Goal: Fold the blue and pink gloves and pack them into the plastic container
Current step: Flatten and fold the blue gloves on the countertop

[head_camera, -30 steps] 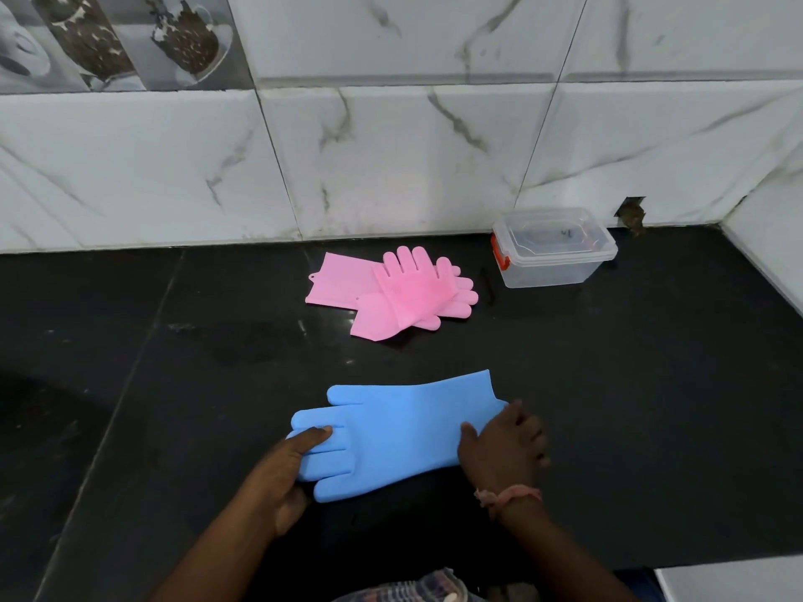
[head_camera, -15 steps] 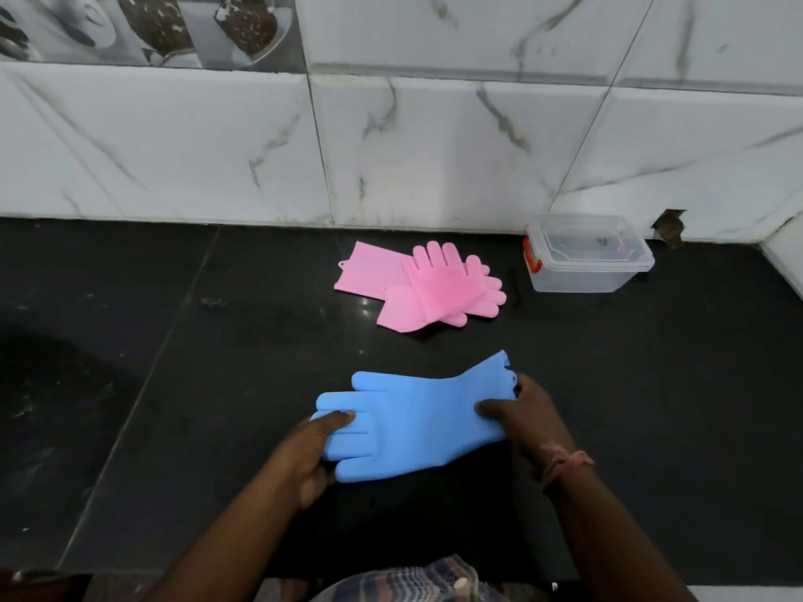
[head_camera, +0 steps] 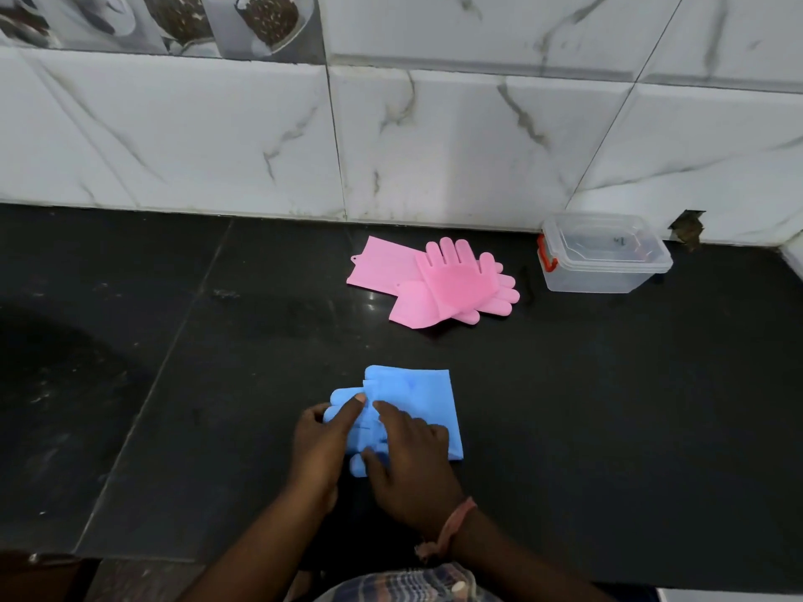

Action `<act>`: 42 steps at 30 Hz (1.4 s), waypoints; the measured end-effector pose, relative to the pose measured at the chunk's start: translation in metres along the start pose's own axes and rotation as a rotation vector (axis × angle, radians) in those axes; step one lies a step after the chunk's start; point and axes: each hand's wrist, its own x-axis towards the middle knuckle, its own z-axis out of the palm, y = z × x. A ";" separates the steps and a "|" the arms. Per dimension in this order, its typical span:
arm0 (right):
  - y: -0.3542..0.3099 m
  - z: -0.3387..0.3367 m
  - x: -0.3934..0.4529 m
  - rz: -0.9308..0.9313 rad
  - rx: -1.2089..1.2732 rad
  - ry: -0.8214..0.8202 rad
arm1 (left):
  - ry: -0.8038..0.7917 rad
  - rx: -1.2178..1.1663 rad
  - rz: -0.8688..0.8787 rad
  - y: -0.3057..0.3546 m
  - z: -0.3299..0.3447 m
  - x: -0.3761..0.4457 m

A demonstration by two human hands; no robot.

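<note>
1. Table [head_camera: 608, 406]: black polished stone, pale seam lines, butting against a white marbled wall.
2. Blue glove [head_camera: 417, 397] folded over itself, near front edge.
3. Pink gloves [head_camera: 439, 284], two overlapping, farther back.
4. Clear plastic container [head_camera: 604, 262], lidded with an orange clasp, by the wall, right of the pink gloves.

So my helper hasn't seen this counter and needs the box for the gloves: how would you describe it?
Follow the white marbled wall tiles to the right end of the black counter. The plastic container sits against the wall there, right of the pink gloves. It is the only clear box, lidded, with a red-orange clip.
</note>
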 end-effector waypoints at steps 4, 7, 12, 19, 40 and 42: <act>0.010 0.004 -0.009 -0.081 0.176 0.216 | 0.195 0.343 0.257 0.004 -0.004 0.000; 0.029 0.003 -0.002 -0.019 0.183 0.439 | 0.242 0.610 0.473 0.006 -0.002 -0.002; 0.056 0.008 0.014 0.089 0.053 0.449 | 0.014 0.918 0.778 0.014 0.018 0.007; 0.050 0.026 0.008 -0.083 -0.222 0.230 | 0.059 0.705 0.616 0.018 0.023 0.024; 0.048 0.021 0.002 -0.347 -0.460 -0.118 | -0.167 1.061 1.035 -0.014 0.015 0.039; 0.049 0.016 0.002 -0.359 -0.335 -0.123 | -0.175 1.032 1.029 -0.014 0.013 0.043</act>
